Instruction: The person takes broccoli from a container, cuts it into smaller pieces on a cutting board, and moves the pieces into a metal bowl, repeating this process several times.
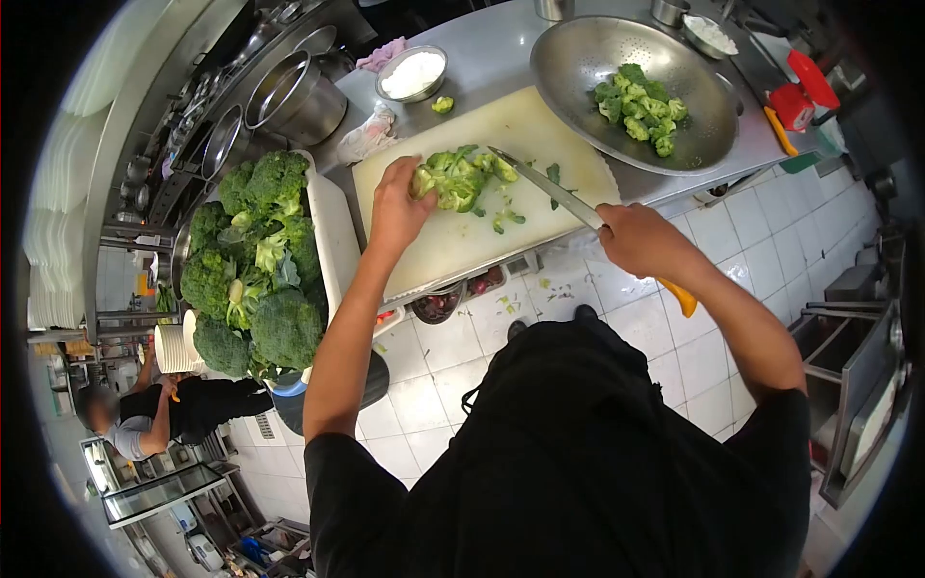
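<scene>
My left hand [397, 204] is curled around the left side of a broccoli head [451, 180] lying on the white cutting board [405, 258]. My right hand [641, 239] grips a knife [554, 189] by its yellow handle, the blade pointing up and left. The blade's tip is beside the cut end of the broccoli. Small green scraps [506, 214] and a dark leaf [553, 183] lie on the board near the blade. Whole broccoli heads [265, 260] fill a white tub [332, 231] left of the board. Cut florets [644, 108] sit in a large metal colander [568, 67] behind the board.
A bowl of white food [412, 74], a crumpled cloth [367, 136] and a broccoli piece [442, 104] are behind the board. Metal pots [297, 99] stand at the left. A red item [800, 96] is at the right. Another person [159, 414] stands at the far left.
</scene>
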`<state>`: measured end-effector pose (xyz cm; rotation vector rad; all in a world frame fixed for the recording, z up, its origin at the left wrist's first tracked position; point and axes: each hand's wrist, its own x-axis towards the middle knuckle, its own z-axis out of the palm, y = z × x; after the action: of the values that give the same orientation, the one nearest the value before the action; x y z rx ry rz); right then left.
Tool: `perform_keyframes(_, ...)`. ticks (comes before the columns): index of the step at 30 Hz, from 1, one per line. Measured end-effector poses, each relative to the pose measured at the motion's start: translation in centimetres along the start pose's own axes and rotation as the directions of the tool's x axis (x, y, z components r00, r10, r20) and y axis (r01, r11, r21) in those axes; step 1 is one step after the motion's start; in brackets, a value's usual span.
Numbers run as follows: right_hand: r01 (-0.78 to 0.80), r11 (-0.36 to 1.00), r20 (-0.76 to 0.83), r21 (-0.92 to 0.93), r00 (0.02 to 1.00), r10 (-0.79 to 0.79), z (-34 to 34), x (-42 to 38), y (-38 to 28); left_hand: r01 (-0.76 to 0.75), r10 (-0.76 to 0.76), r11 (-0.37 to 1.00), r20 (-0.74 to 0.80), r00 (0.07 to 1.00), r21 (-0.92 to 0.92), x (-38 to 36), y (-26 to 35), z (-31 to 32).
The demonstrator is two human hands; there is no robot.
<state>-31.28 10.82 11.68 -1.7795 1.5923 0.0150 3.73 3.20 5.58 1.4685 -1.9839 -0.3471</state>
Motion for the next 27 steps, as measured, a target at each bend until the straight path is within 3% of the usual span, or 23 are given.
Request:
perform_keyframes(3,0.155,0.987,-0.182,-0.052,0.970,-0.162,1.6,-0.6,0.5,0.079,-0.080,0.997,0.061,0.995,0.008,0.0,-0.6,-0.2)
perform_keyframes(5,0.181,0.983,-0.128,-0.041,0.974,-0.185,1.7,-1.5,-0.1,0.109,-0.107,0.994,0.144,0.984,-0.004,0.0,0.4,-0.6)
perform_keyframes(12,0.263,0.963,-0.108,-0.056,0.957,-0.268,2.4,-2.2,0.7,-0.017,0.015,0.999,0.058,0.998,0.038,-0.6,1.9,0.9)
perform_keyframes(16,0.098,0.978,0.096,0.182,0.988,-0.117,1.2,-2.3,-0.7,0.008,-0.011,0.999,0.086,0.996,0.033,-0.4,1.9,0.5)
perform_keyframes(27,-0.148,0.835,0.375,0.531,0.924,-0.075,0.4,0.5,-0.1,0.017,-0.019,1.000,0.090,0.996,0.014,0.4,0.8,0.6)
